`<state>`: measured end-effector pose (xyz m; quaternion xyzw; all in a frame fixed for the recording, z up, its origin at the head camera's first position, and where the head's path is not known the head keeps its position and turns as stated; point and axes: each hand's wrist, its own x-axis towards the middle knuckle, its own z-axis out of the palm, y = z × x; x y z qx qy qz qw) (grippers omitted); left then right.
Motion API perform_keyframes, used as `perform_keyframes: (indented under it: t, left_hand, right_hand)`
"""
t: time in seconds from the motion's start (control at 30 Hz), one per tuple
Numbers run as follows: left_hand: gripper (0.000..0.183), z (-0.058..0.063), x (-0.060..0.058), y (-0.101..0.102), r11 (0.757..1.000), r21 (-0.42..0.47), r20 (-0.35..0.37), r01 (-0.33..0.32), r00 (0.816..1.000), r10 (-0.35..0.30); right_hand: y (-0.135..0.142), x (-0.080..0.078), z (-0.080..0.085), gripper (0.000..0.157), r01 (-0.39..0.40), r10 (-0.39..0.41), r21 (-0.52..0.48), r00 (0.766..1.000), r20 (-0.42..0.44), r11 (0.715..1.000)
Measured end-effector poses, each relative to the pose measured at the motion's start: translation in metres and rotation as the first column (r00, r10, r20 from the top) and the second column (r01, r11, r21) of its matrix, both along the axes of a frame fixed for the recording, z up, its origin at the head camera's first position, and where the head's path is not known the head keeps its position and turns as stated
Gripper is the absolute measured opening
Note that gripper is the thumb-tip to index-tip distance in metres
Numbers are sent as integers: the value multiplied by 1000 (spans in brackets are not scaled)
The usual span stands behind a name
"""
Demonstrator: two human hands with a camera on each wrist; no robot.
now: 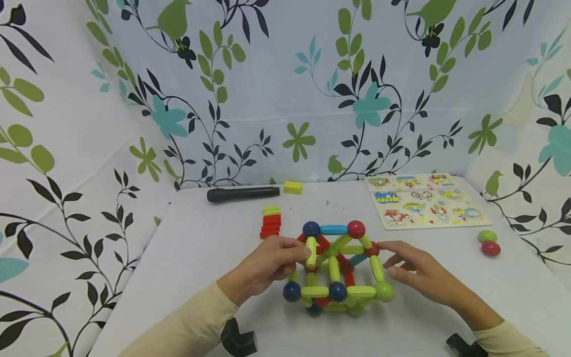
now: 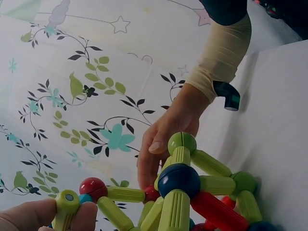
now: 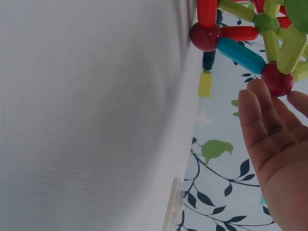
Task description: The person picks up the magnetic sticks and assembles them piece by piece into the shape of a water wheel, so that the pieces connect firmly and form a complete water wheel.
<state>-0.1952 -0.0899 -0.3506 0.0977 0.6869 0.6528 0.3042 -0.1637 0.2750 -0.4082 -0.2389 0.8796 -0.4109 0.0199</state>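
Observation:
A building-toy frame of balls and rods, with a yellow-green rod [image 1: 334,270] near its middle, stands on the table. My left hand [image 1: 266,263] pinches a yellow-green magnetic rod [image 1: 311,253] between thumb and fingertips. This rod overlaps the frame's upper left in the head view, just below a navy ball [image 1: 312,229]. In the left wrist view a small metal disc shows on the held rod's end [image 2: 69,197]. On the frame's other side is my right hand [image 1: 421,271], its extended fingertips right at a red ball [image 3: 277,79].
Left behind the frame lies a row of red rods [image 1: 270,225] with yellow-green ones. A black microphone-like cylinder [image 1: 243,194] and a yellow block [image 1: 292,187] sit at the back edge. To the right are a picture puzzle board [image 1: 428,201], a green ball [image 1: 487,236] and a red ball [image 1: 490,249].

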Motion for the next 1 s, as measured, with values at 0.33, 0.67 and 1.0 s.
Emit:
perform_keyframes:
  t: [0.33,0.67,1.0]
  left_hand:
    - [26,-6,-11,-16,959,-241,-284,-147,956,75]
    - [20,-64,-89,-46,524,-729,-659,-440,657,-366]
    - [9,-75,-96,-41,401,-811,-584,-427,633,-507]
  right_hand:
    - [1,3,-2,48,15,-15,4,1000,14,1000]
    - [3,4,-2,47,40,-40,17,999,24,999]
    - [3,1,-4,46,51,-51,26,998,28,998]
